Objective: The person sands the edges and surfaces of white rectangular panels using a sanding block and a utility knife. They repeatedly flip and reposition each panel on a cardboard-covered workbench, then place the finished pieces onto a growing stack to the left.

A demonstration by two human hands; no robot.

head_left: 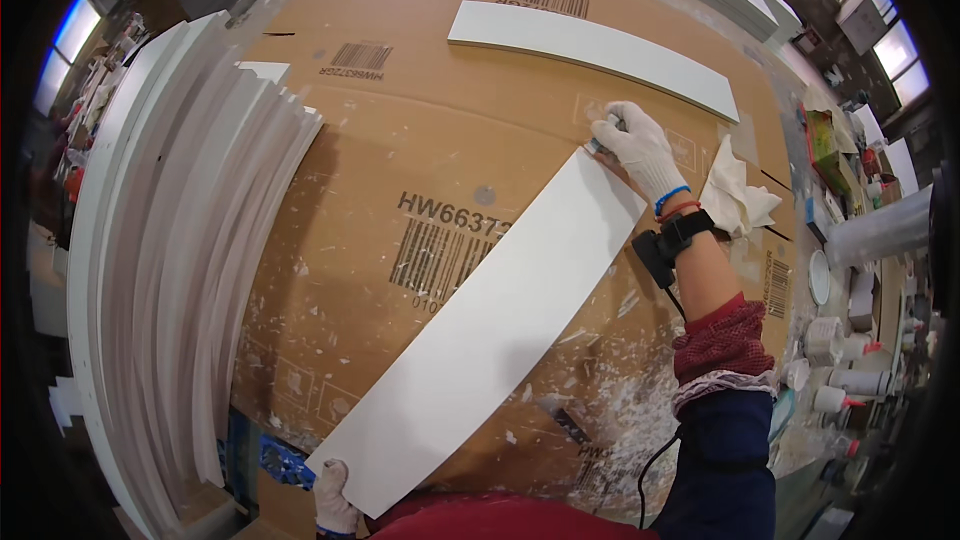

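Note:
A long white board (480,330) lies slantwise in front of me, from the lower left up to the middle right. At its near end my left hand (335,502), in a white knit glove, grips the corner with the thumb on top; the other fingers are mostly hidden. My right hand (640,147), gloved too, is closed at the board's far end. Something small with a bluish-grey edge shows between its fingers, too little to name. Farther back a second white board (600,45) lies flat, apart from both hands.
Brown cardboard (400,150) with printing and white specks covers the table. Many white boards (190,270) stand on edge in a row at the left. Right of my wrist lies a crumpled pale cloth (735,192). Glue bottles (835,399) and a grey cylinder (880,232) line the right side.

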